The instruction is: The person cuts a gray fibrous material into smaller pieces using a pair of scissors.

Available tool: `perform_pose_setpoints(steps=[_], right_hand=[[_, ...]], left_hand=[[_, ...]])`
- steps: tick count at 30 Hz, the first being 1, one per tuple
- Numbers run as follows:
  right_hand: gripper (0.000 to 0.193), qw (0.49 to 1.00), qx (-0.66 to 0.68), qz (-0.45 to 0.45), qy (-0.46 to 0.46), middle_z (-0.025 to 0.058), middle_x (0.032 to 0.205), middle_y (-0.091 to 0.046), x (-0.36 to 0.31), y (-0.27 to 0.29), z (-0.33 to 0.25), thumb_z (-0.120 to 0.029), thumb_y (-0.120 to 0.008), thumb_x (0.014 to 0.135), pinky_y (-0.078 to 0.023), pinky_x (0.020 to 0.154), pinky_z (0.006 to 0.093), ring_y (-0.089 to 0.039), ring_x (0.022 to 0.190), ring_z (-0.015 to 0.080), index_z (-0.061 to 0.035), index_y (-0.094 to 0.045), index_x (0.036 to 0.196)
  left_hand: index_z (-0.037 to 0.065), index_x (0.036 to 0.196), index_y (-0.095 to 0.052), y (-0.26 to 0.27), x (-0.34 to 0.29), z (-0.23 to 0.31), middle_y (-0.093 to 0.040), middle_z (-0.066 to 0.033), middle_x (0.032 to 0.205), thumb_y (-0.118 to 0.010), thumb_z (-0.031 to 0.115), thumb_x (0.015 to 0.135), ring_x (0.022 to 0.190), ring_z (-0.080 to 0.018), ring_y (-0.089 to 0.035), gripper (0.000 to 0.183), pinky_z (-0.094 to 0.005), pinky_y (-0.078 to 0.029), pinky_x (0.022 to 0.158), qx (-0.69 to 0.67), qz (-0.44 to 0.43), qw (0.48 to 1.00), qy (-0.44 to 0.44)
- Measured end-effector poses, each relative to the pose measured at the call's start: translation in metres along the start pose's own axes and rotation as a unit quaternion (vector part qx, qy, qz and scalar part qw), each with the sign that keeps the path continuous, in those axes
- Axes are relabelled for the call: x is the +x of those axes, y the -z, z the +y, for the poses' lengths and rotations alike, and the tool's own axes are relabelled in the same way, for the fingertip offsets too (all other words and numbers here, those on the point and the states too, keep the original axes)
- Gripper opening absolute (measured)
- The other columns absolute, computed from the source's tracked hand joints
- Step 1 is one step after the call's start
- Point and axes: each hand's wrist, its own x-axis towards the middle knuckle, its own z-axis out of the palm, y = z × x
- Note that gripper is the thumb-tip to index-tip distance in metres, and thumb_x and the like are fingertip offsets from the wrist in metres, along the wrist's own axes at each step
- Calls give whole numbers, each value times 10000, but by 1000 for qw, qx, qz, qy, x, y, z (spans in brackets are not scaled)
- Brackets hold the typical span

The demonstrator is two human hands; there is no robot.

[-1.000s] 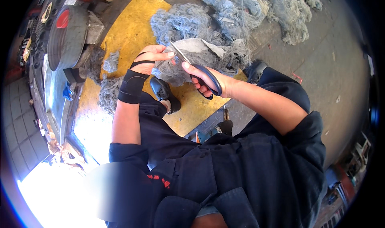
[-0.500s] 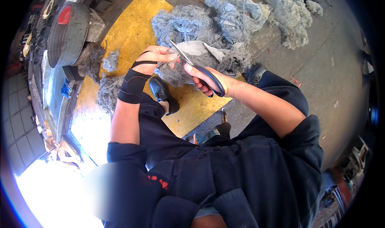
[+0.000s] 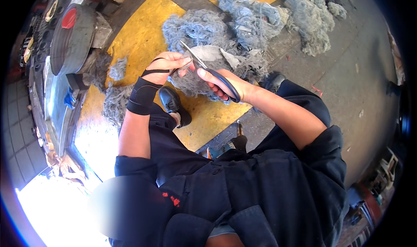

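Observation:
In my right hand (image 3: 232, 83) I grip a pair of scissors (image 3: 191, 54), fingers wrapped through their black handles, blades pointing up and left. My left hand (image 3: 166, 66), wearing a black wrist wrap (image 3: 142, 96), pinches a small bit of grey cloth close beside the blades. Whether the blades touch that cloth is hard to tell. Just beyond and below both hands lies a heap of grey-blue tangled fibre (image 3: 195, 27). A flat, pale grey fabric piece (image 3: 210, 53) rests on the heap behind the scissors.
More fibre clumps (image 3: 256, 19) (image 3: 308, 21) lie on the floor ahead. Yellow floor paint (image 3: 141, 25) runs under my black shoe (image 3: 170, 100). A thick round drum-like part (image 3: 71, 43) and a metal plate (image 3: 58, 97) stand at left. Assorted items (image 3: 362, 203) sit at the lower right.
Both hands and the scissors remain nearly in place, with the blades a little more closed. The whole view has shifted slightly.

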Motion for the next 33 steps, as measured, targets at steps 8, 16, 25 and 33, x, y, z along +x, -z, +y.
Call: perform_pose_setpoints(steps=[8, 16, 25, 33], right_hand=[[672, 985, 38, 157, 53, 13, 507, -441, 2, 18, -14, -722, -606, 695, -372, 356, 253, -448, 381, 113, -70, -475, 594], [547, 905, -214, 341, 133, 144, 659, -625, 13, 63, -21, -536, -727, 681, -482, 665, 381, -634, 661, 267, 3, -631, 684], [279, 871, -335, 355, 60, 195, 871, -651, 23, 58, -16, -279, -701, 697, -486, 774, 397, -629, 877, 342, -26, -635, 795], [282, 870, -365, 324, 75, 202, 858, -645, 19, 45, -15, -208, -685, 741, -483, 757, 384, -627, 847, 338, 20, -611, 889]], left_hand=[[-7, 866, -635, -3, 2, 3, -554, 6, 698, -555, 250, 906, 650, -70, -485, 272, -211, -364, 640, 6, 4, 1000, -17], [-2, 867, -626, -2, 0, 6, -551, -5, 691, -553, 256, 902, 654, -74, -498, 271, -213, -364, 643, 8, 14, 1000, -8], [-13, 996, -628, -20, -7, 8, -633, -59, 809, -582, 234, 883, 798, -130, -585, 275, -253, -406, 755, 45, -78, 996, 13], [2, 1048, -628, -29, -28, 18, -628, -22, 922, -721, 107, 766, 883, -110, -586, 315, -249, -449, 817, 71, -37, 995, 64]])
